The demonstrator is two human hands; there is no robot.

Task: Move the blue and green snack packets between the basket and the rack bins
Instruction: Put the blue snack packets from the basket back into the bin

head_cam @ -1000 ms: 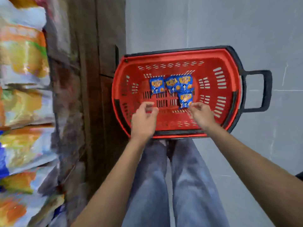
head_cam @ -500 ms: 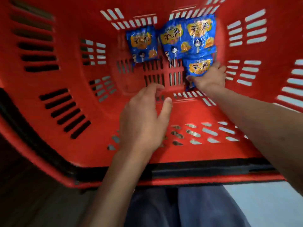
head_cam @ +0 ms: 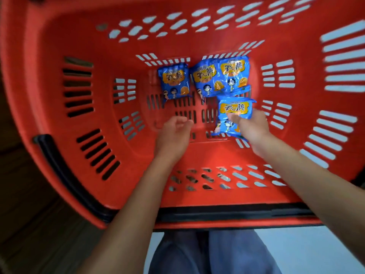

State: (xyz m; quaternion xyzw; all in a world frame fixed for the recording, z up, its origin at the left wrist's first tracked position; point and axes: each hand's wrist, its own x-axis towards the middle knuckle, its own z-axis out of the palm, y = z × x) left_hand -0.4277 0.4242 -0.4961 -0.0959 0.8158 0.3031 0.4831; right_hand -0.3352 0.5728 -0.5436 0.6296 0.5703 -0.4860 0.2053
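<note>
In the head view, the right hand [head_cam: 250,127] is pinching the nearest blue snack packet [head_cam: 235,108] at its lower half, thumb lying across the front. The left hand [head_cam: 173,133] is hovering just beside it, fingers loosely spread, holding nothing. Three other blue packets [head_cam: 205,80] are lying beyond both hands on the red basket [head_cam: 59,46] floor, two overlapping

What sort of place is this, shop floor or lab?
Probably a shop or mock retail setup: a red slotted shopping basket with a black rim holds four identical blue snack packets, and the right hand grips one. No shelves in view.
</note>
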